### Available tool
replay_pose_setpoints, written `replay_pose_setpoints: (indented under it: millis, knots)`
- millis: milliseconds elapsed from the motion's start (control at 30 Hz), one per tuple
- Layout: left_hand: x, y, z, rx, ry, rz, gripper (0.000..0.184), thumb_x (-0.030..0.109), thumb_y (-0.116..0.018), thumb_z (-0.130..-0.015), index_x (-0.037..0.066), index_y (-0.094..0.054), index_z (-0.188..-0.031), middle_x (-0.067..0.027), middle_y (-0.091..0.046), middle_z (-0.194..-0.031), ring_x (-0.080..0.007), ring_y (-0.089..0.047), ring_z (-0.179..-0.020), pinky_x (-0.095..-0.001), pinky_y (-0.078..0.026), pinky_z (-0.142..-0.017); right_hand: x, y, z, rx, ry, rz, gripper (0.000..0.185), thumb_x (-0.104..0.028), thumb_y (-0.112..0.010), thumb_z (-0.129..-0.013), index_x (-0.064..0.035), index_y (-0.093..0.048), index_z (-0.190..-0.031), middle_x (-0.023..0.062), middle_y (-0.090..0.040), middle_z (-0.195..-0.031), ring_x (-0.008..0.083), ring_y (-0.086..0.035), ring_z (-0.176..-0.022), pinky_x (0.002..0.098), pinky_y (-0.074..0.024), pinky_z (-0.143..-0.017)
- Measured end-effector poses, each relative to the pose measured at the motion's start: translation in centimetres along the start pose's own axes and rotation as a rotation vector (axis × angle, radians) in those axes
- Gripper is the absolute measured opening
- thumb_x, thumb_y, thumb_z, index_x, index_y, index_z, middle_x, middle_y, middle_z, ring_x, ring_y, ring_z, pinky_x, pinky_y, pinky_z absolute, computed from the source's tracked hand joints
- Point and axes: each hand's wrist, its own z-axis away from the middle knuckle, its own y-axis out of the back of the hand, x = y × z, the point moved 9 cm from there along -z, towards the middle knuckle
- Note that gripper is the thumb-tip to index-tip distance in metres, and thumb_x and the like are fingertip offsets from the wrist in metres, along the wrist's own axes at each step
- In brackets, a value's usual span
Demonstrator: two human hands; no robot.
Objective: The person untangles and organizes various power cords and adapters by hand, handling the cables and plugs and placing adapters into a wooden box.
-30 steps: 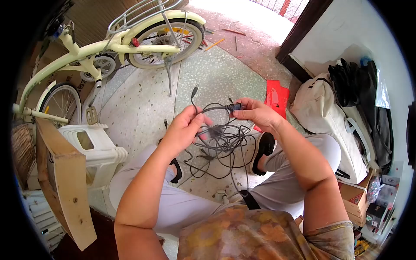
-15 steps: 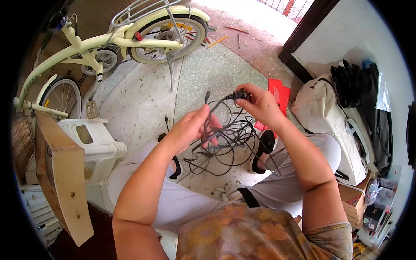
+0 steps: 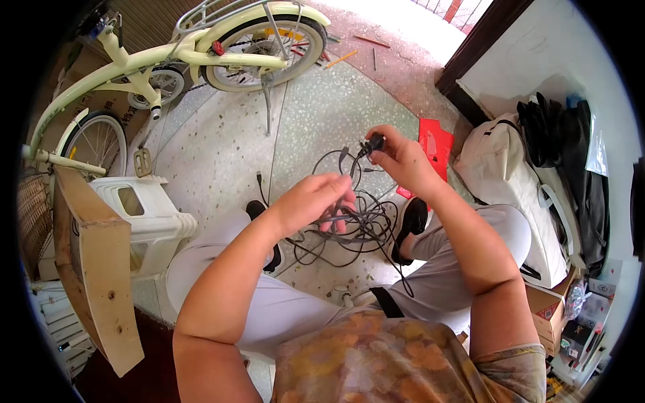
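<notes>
Black plug (image 3: pixel 376 142) — pinched by fingers of the right hand (image 3: pixel 404 161), just past the tangled cables (image 3: pixel 366 228) between the shoes (image 3: pixel 412 218). Left hand (image 3: pixel 306 207): fingers curled round cables (tightness unclear) — red packet (image 3: pixel 437 149) on floor (image 3: pixel 222 151), off right.

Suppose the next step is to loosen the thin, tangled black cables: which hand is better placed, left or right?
Probably the left hand. Its fingers are already at the thin, tangled black cables, while the right hand is pinching the small black plug, away from most loops.
</notes>
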Motion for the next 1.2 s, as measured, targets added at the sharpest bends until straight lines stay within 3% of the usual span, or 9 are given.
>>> replay_pose_setpoints:
  millis: [33, 133, 267, 400, 733, 867, 1033, 1100, 1200]
  knots:
    - [0.1, -0.1, 0.0, 0.000, 0.001, 0.000, 0.041, 0.038, -0.035, -0.089, -0.001, -0.048, -0.093, -0.0127, -0.056, -0.090, -0.0150, -0.057, -0.064, -0.0207, -0.040, -0.047, -0.1, 0.2, 0.0, 0.000, 0.000, -0.001, 0.027, -0.008, -0.054, -0.075, -0.0020, -0.047, -0.100, 0.0105, -0.056, -0.068, 0.0167, -0.058, -0.064, 0.0269, -0.0435, -0.054]
    - [1.1, 0.4, 0.2, 0.054, -0.077, -0.088, 0.024, 0.021, -0.043, -0.086, -0.001, -0.048, -0.094, -0.0122, -0.056, -0.093, -0.0136, -0.057, -0.066, -0.0195, -0.040, -0.049, 1.1, 0.3, 0.4, -0.045, -0.372, -0.672, 0.027, 0.001, -0.046, -0.075, -0.0063, -0.048, -0.100, 0.0061, -0.056, -0.082, 0.0101, -0.053, -0.066, 0.0201, -0.0415, -0.056]
    - [0.8, 1.5, 0.1, 0.140, -0.072, 0.029, 0.021, 0.006, -0.043, -0.079, -0.002, -0.047, -0.099, -0.0114, -0.054, -0.097, -0.0147, -0.056, -0.076, -0.0211, -0.043, -0.055, 1.3, 1.2, 0.3, -0.042, -0.391, -1.060, 0.020, -0.004, -0.049, -0.077, -0.0033, -0.051, -0.096, 0.0066, -0.057, -0.082, 0.0099, -0.049, -0.057, 0.0193, -0.0400, -0.052]
    - [0.3, 2.8, 0.0, 0.214, -0.087, -0.005, 0.029, 0.003, -0.046, -0.075, -0.003, -0.046, -0.103, -0.0094, -0.054, -0.099, -0.0147, -0.055, -0.082, -0.0242, -0.045, -0.064, 1.7, 3.7, -0.1, 0.087, -0.332, -1.004, 0.017, -0.016, -0.055, -0.081, -0.0009, -0.053, -0.088, 0.0007, -0.053, -0.069, 0.0085, -0.053, -0.058, 0.0182, -0.0418, -0.050]
    - [0.2, 4.4, 0.7, 0.366, 0.088, -0.544, 0.025, 0.007, -0.058, -0.072, -0.002, -0.052, -0.094, -0.0051, -0.058, -0.078, -0.0097, -0.054, -0.071, -0.0231, -0.044, -0.065, 2.9, 5.3, -0.1, 0.224, -0.319, -1.036, 0.016, -0.014, -0.054, -0.082, -0.0001, -0.053, -0.088, 0.0034, -0.055, -0.075, 0.0116, -0.057, -0.065, 0.0213, -0.0472, -0.059]
    - [0.4, 3.5, 0.1, 0.310, -0.082, -0.512, 0.011, 0.006, -0.054, -0.077, -0.003, -0.052, -0.083, -0.0041, -0.057, -0.069, -0.0098, -0.053, -0.067, -0.0228, -0.043, -0.064, 1.9, 4.9, -0.2, 0.265, -0.298, -0.950, 0.015, -0.011, -0.052, -0.083, 0.0000, -0.053, -0.092, 0.0051, -0.057, -0.079, 0.0107, -0.057, -0.066, 0.0204, -0.0480, -0.059]
    - [2.5, 1.0, 0.3, 0.311, -0.222, -0.794, 0.006, 0.004, -0.048, -0.081, -0.002, -0.048, -0.081, -0.0049, -0.055, -0.072, -0.0131, -0.054, -0.065, -0.0233, -0.043, -0.062, 0.1, 0.3, -0.2, -0.098, -0.313, -0.718, 0.024, -0.012, -0.054, -0.081, 0.0006, -0.052, -0.101, 0.0043, -0.057, -0.081, 0.0098, -0.057, -0.068, 0.0225, -0.0480, -0.065]
    - [5.2, 0.4, 1.9, 0.527, -0.651, -0.962, 0.008, 0.005, -0.045, -0.083, -0.002, -0.046, -0.084, -0.0061, -0.053, -0.077, -0.0146, -0.054, -0.064, -0.0233, -0.044, -0.060, 0.2, -0.8, 0.0, -0.155, -0.327, -0.669, 0.023, -0.012, -0.056, -0.080, -0.0007, -0.053, -0.100, 0.0031, -0.057, -0.079, 0.0092, -0.056, -0.067, 0.0216, -0.0462, -0.062]
    - [3.4, 1.6, 0.7, 0.402, -0.402, -0.564, 0.010, 0.008, -0.044, -0.084, -0.002, -0.045, -0.085, -0.0058, -0.051, -0.079, -0.0138, -0.055, -0.066, -0.0233, -0.045, -0.058, 0.5, -2.2, 0.2, -0.211, -0.334, -0.599, 0.023, -0.012, -0.058, -0.079, -0.0012, -0.053, -0.099, 0.0024, -0.057, -0.077, 0.0081, -0.054, -0.063, 0.0205, -0.0434, -0.056]
